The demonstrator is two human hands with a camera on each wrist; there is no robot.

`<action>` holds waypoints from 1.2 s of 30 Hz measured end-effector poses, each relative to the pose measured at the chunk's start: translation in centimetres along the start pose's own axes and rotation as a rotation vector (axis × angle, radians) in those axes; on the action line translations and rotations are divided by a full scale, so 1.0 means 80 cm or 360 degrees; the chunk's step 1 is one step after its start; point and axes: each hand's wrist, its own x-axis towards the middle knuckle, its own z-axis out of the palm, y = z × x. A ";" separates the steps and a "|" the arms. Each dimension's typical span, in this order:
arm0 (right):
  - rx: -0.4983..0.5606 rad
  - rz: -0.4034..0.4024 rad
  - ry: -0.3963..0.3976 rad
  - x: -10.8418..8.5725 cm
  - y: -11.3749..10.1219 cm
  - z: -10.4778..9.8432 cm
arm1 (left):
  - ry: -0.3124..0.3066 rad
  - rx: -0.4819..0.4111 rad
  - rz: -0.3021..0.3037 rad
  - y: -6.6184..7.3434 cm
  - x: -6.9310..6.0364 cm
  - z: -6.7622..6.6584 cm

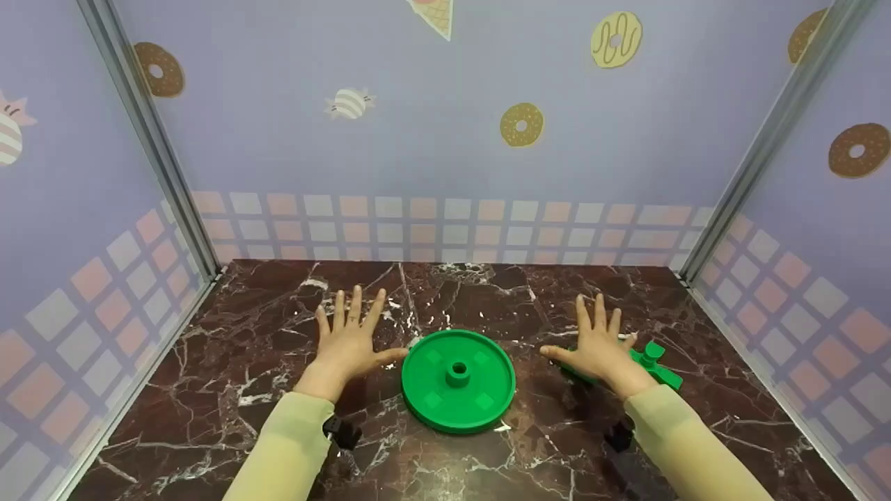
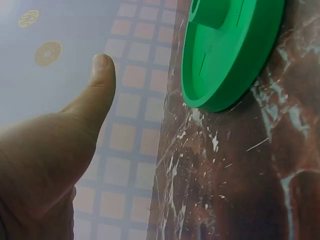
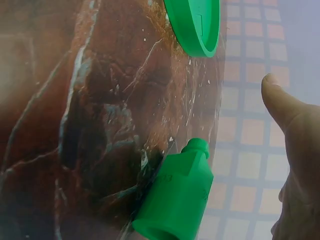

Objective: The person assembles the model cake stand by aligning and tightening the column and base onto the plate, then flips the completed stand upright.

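A round green dish (image 1: pixel 431 383) with a raised rim and a hollow central post lies on the dark marbled table. To its left my left hand (image 1: pixel 346 351) is spread, palm down, its thumb pointing at the rim; whether they touch is unclear. My right hand (image 1: pixel 600 351) is spread above a green part (image 1: pixel 667 376) with a small upright knob, which it partly hides. The right wrist view shows a green piece (image 3: pixel 177 195) with a hollow end and a rounded tip, below the raised right hand (image 3: pixel 305 145). Neither hand holds anything.
The marbled table (image 1: pixel 445 466) carries small white flecks near the dish. Lilac walls (image 1: pixel 445 153) with printed sweets and tiles stand behind and at both sides, joined by metal posts (image 1: pixel 156 146) at the back corners.
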 end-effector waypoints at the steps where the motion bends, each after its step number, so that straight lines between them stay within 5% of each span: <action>1: 0.0015 -0.0002 -0.0002 -0.001 0.003 0.000 | -0.0004 -0.0005 0.0011 0.000 -0.001 0.002; 18: 0.0166 -0.0031 0.0070 -0.020 0.038 0.031 | -0.0043 -0.0193 0.0218 0.011 -0.022 0.049; 36: 0.0452 -0.0159 0.0205 -0.029 0.059 0.056 | -0.0200 -0.0343 0.0193 0.009 -0.038 0.086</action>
